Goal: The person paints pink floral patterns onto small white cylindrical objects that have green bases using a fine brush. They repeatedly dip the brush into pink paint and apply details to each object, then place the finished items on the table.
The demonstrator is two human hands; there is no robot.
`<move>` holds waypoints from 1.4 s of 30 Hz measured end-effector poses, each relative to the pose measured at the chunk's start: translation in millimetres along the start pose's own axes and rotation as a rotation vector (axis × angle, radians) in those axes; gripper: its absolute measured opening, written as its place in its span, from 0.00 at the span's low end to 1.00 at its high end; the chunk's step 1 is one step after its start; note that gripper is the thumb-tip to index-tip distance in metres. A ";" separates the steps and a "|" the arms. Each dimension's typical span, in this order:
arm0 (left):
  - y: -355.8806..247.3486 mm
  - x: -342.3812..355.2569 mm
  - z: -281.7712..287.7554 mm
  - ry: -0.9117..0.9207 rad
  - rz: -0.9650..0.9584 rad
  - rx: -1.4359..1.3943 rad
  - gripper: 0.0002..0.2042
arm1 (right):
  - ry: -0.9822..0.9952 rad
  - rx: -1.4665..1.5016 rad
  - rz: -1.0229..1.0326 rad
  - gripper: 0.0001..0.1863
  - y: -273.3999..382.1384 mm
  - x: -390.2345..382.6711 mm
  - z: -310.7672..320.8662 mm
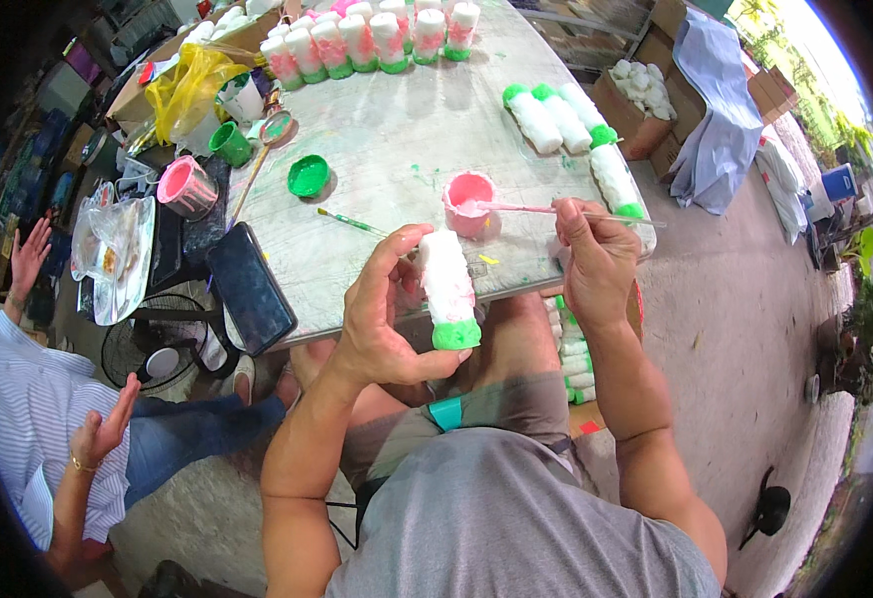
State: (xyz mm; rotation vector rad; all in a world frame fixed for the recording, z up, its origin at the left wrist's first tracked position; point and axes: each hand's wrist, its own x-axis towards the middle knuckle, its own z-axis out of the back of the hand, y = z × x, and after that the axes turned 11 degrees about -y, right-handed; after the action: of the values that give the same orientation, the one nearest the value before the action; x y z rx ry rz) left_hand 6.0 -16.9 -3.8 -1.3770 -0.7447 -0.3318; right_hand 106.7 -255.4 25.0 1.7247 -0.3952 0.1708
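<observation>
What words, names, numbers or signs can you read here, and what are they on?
None that I can read.
White cylinder with a green end, in the left hand: no writing shows.
Phone: dark screen, no words showing.
Blue container, far right: any marks are too small to read.

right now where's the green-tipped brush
In the head view, the green-tipped brush lies left of centre, between the green dish and the left hand.
</observation>
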 end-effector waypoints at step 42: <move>-0.8 1.0 4.0 0.102 -0.077 -0.031 0.59 | 0.217 0.107 0.171 0.06 35.4 -56.7 -7.8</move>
State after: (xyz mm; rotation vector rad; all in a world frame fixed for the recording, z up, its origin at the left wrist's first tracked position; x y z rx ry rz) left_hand 5.2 -13.0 -2.5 -1.3523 -0.7120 -0.4727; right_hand 42.3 -243.5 40.4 1.7549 -0.3777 0.5066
